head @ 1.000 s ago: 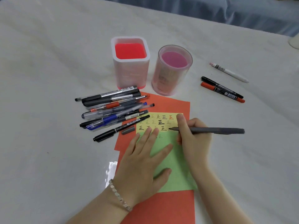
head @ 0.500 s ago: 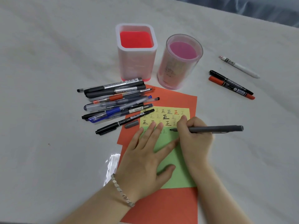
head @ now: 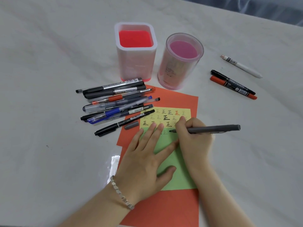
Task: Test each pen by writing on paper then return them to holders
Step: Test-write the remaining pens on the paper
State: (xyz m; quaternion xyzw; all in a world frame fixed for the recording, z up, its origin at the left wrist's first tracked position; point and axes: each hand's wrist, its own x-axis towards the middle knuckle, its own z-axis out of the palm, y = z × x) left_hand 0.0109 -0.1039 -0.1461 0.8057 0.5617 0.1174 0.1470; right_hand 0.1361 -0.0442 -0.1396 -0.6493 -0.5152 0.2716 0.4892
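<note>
The right hand (head: 195, 140) grips a grey pen (head: 213, 128) between curled fingers and thumb. The pen's tip is down at the green paper (head: 178, 177), and its barrel points out past the hand's right side. The left hand (head: 144, 161) lies flat on the same green paper with straight, spread fingers, its index finger touching the right hand. It holds nothing, and a bracelet (head: 121, 195) sits on its wrist.

Just beyond both hands' fingertips is a yellow paper (head: 186, 112) with rows of written marks. Both papers rest on an orange sheet (head: 164, 210).

A grey cap (head: 131, 125) lies just beyond the left hand's fingers, and a pile of pens (head: 114, 104) lies left of it on the white cloth (head: 49, 63). Well beyond the hands stand 2 holders with no pens in them, a square holder (head: 136, 63) and a round holder (head: 178, 68). Beyond the right hand, off to its right, lie a black marker (head: 232, 81), a red marker (head: 218, 81) and a white pen (head: 241, 66).
</note>
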